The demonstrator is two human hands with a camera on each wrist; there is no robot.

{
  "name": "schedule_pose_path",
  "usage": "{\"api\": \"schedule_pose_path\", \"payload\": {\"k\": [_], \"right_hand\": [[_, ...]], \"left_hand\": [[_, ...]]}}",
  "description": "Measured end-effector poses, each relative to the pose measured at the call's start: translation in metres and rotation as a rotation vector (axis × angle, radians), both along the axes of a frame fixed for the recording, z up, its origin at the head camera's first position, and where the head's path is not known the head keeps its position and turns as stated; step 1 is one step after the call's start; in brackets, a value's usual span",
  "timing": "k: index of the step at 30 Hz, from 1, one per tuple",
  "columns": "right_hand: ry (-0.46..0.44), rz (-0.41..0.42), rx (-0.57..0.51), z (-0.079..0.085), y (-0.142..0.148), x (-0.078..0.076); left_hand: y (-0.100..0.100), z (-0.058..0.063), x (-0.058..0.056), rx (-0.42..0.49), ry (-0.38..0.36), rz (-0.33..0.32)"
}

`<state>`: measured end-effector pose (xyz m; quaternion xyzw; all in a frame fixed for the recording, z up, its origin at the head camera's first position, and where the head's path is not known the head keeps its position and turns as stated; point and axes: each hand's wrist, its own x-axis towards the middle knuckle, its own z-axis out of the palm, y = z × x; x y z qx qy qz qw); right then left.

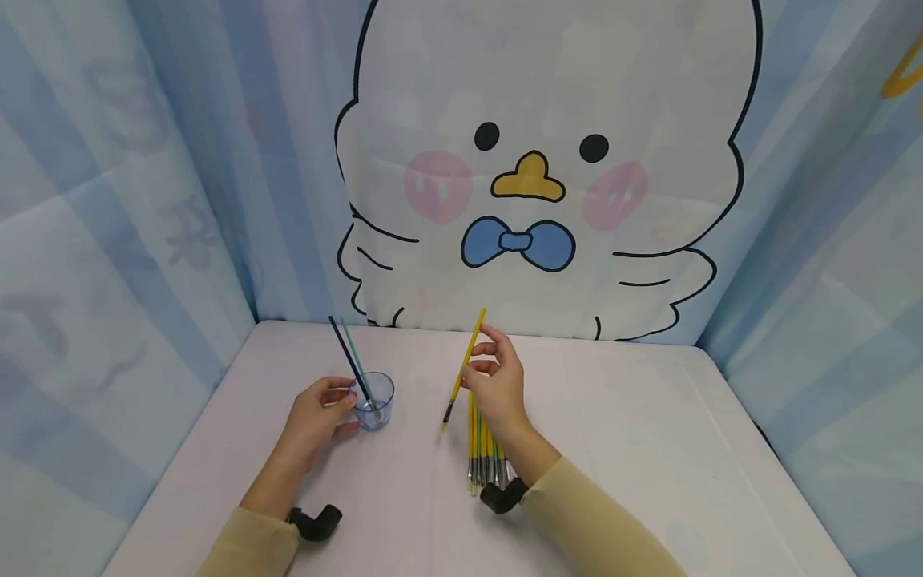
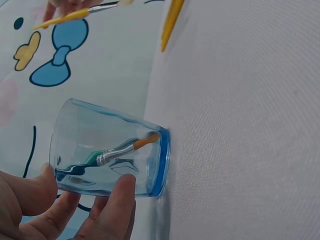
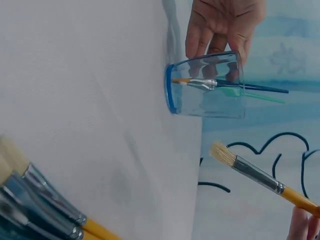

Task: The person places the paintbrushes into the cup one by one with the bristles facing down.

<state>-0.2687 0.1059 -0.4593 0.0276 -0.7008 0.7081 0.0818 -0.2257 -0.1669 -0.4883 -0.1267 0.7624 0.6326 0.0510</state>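
Observation:
On the table stands a clear bluish cup [image 1: 382,390], with my left hand [image 1: 317,417] holding it by its left side, thumb and fingers around the wall. Inside lean a dark-handled paintbrush [image 1: 344,349] and a green-handled one [image 1: 351,340], bristles down at the bottom. My right hand [image 1: 497,385] pinches a yellow-handled paintbrush [image 1: 466,361] in the air, its pale bristles [image 3: 223,154] pointing down and toward the cup. Below that hand a bundle of paintbrushes [image 1: 479,449], mostly yellow with some green handles, lies on the table; the hand hides their upper ends.
The white table [image 1: 613,449] spreads out on both sides. Behind it hangs a curtain [image 1: 534,296] with a cartoon bird, and striped blue curtains [image 1: 180,200] close in the sides. A black wrist mount [image 1: 503,495] overlaps the bundle's lower end in the head view.

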Motion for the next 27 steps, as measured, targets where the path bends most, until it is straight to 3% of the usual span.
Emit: {"api": "schedule_pose_path", "payload": {"k": [11, 17, 27], "right_hand": [[0.077, 0.060, -0.044, 0.020, -0.034, 0.000], [0.071, 0.068, -0.068, 0.024, -0.053, -0.001], [0.140, 0.050, -0.076, 0.028, -0.075, -0.009]], "left_hand": [[0.000, -0.002, 0.000, -0.006, -0.005, -0.004], [0.000, -0.003, 0.000, 0.002, -0.003, -0.004], [-0.001, -0.003, 0.000, 0.002, 0.012, -0.004]]}}
